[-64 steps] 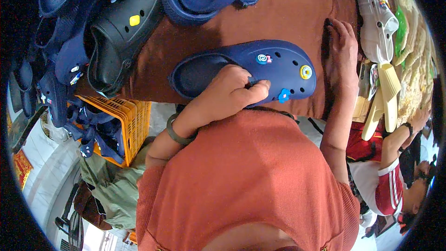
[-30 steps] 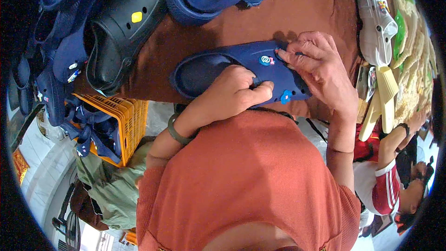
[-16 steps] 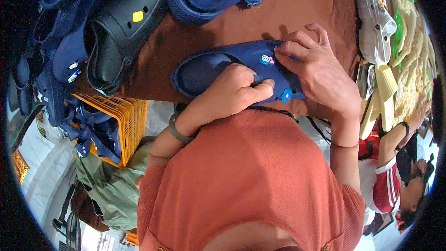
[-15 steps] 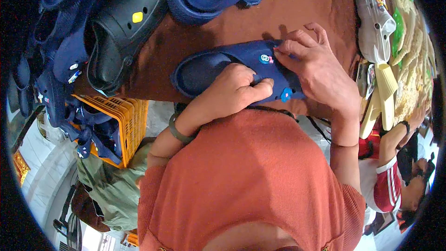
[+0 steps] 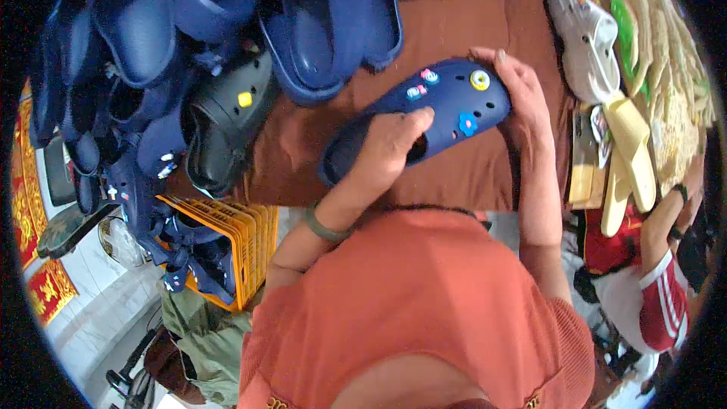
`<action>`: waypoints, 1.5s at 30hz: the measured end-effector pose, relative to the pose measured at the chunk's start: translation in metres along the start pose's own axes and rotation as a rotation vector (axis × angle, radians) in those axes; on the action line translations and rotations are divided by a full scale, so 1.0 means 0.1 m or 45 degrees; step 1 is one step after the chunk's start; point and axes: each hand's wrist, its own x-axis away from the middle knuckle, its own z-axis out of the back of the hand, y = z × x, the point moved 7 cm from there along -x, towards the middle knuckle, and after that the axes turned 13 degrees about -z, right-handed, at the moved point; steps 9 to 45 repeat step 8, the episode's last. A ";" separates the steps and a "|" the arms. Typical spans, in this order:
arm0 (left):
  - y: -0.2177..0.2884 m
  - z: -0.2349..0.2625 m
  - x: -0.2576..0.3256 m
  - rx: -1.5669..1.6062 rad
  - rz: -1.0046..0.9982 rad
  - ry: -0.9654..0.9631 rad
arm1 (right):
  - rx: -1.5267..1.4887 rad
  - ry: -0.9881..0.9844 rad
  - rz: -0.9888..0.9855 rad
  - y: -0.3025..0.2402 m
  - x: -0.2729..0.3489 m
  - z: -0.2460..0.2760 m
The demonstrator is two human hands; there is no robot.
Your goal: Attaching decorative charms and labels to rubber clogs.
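A dark blue clog [image 5: 447, 98] lies tilted between my two hands above the brown cloth. My left hand [image 5: 386, 148] is closed on it at the foot opening, its thumb on the strap edge and the other fingers hidden. Against the toe end my right hand [image 5: 526, 102] is curled around the rim, holding that end. On the clog's upper sit a yellow ring charm [image 5: 479, 79], a blue flower charm [image 5: 467, 123] and two small swirl charms, one pinkish [image 5: 429, 76] and one white [image 5: 413, 92]. Several bare holes show between them.
Brown cloth [image 5: 469, 23] covers the table. A black clog [image 5: 227, 121] and piled blue clogs [image 5: 136, 23] lie left. An orange crate [image 5: 257, 250] holds more. To the right are a white clog [image 5: 587, 45], cream slippers [image 5: 628, 159] and another person's arm [image 5: 663, 227].
The clog has turned, its toe now pointing up to the right. My right hand has left the charm for the toe end. The yellow ring charm has come into view.
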 end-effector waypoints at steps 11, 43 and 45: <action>-0.17 -0.29 -0.08 0.437 0.768 -0.229 | 0.168 -0.319 0.196 -0.12 -0.29 0.33; -0.17 -0.29 -0.08 0.437 0.768 -0.229 | 0.168 -0.319 0.196 -0.12 -0.29 0.33; -0.17 -0.29 -0.08 0.437 0.768 -0.229 | 0.168 -0.319 0.196 -0.12 -0.29 0.33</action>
